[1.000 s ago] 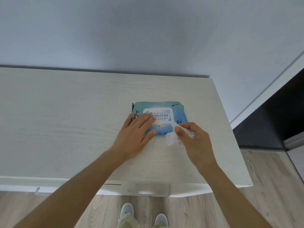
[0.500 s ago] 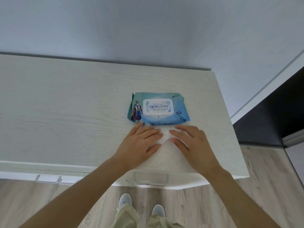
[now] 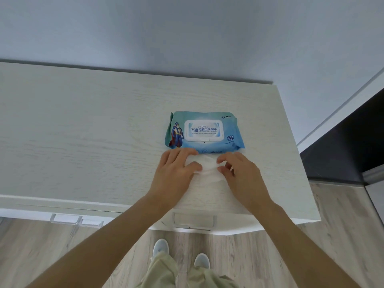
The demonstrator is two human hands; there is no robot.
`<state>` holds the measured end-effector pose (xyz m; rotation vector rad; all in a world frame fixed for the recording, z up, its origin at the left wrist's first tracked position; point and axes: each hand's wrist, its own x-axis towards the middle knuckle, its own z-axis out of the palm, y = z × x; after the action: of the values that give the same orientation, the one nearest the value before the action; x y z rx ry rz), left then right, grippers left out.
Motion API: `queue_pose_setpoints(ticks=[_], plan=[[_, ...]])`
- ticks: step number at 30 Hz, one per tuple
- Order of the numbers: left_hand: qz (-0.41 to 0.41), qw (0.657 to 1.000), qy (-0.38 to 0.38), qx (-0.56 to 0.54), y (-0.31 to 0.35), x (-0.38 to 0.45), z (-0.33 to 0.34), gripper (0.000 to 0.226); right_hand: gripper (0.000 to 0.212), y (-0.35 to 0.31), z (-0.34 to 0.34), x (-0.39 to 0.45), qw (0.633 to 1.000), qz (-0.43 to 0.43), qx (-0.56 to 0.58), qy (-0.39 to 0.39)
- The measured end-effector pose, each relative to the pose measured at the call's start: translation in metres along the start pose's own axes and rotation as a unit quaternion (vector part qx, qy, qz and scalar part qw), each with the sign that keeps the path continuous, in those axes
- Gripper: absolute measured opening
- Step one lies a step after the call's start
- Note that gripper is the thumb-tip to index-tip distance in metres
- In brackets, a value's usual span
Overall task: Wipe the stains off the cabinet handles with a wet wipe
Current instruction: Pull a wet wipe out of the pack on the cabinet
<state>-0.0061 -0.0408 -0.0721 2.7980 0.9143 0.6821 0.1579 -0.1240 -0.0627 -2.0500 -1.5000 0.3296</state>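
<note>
both hands down on the cabinet top [image 3: 83, 129], and the wet wipe [image 3: 207, 169] sits between them, just in front of the blue wipes pack [image 3: 204, 129]. half a second ago my fingers lay flat on the sheet, spreading it out; now they've curled in. my left hand [image 3: 176, 175] bunches the wipe's left edge under bent fingers, and my right hand [image 3: 241, 175] pinches its right side between thumb and fingertips, so the middle of the sheet is rumpled up instead of smooth. the pack hasn't budged, lid closed, touching the wipe's far edge. below the front lip i can see the clear cabinet handles [image 3: 194, 222], one just under my wrists, more off to the left, not yet touched.
</note>
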Motion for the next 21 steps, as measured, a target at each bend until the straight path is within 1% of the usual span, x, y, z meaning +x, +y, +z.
queue_pose_setpoints(ticks=[2,4,5,6,7,9,11,13,15,16,17,18,19,20,21], plan=[[-0.004,1.0,-0.002,0.018,0.001,-0.003,0.0,0.011,0.025,0.004,-0.002,-0.002,0.999,-0.037,0.014,-0.037],[-0.039,0.998,-0.058,0.006,0.005,-0.007,-0.002,0.038,0.031,0.007,-0.008,0.0,0.995,-0.019,0.042,-0.09],[-0.049,0.996,-0.076,-0.003,0.007,-0.008,-0.002,0.049,0.033,0.008,-0.011,0.003,0.991,-0.002,0.053,-0.124],[-0.049,0.995,-0.083,-0.008,0.007,-0.009,-0.001,0.054,0.035,0.008,-0.013,0.005,0.986,0.016,0.058,-0.158],[-0.051,0.994,-0.092,-0.017,0.008,-0.009,-0.001,0.056,0.037,0.007,-0.015,0.007,0.98,0.033,0.065,-0.186],[-0.054,0.994,-0.088,-0.036,0.006,-0.01,0.002,0.051,0.042,0.006,-0.017,0.011,0.97,0.06,0.098,-0.214],[-0.065,0.993,-0.087,-0.053,0.004,-0.01,0.004,0.045,0.049,0.005,-0.016,0.012,0.968,0.052,0.097,-0.225],[-0.072,0.992,-0.08,-0.072,0.004,-0.01,0.005,0.037,0.047,0.003,-0.013,0.012,0.975,0.024,0.054,-0.216],[-0.055,0.993,-0.069,-0.081,0.004,-0.008,0.005,0.025,0.034,0.001,-0.008,0.012,0.985,-0.011,0.006,-0.172],[-0.041,0.993,-0.068,-0.09,0.005,-0.007,0.005,0.02,0.027,0.001,-0.005,0.011,0.989,-0.024,0.004,-0.146],[-0.033,0.991,-0.059,-0.114,0.007,-0.005,0.004,0.016,0.022,0.001,-0.003,0.011,0.991,-0.028,0.021,-0.127],[-0.043,0.986,-0.038,-0.159,0.009,-0.004,0.003,0.015,0.015,0.001,-0.003,0.01,0.991,-0.014,0.06,-0.116],[-0.083,0.972,-0.018,-0.218,0.012,-0.001,0.001,0.016,0.012,0.002,-0.004,0.01,0.988,0.014,0.111,-0.109],[-0.143,0.951,-0.005,-0.273,0.013,0.002,-0.001,0.019,0.014,0.002,-0.005,0.011,0.982,0.044,0.156,-0.101],[-0.204,0.928,-0.011,-0.311,0.014,0.006,-0.002,0.022,0.016,0.003,-0.007,0.011,0.977,0.067,0.18,-0.09]])
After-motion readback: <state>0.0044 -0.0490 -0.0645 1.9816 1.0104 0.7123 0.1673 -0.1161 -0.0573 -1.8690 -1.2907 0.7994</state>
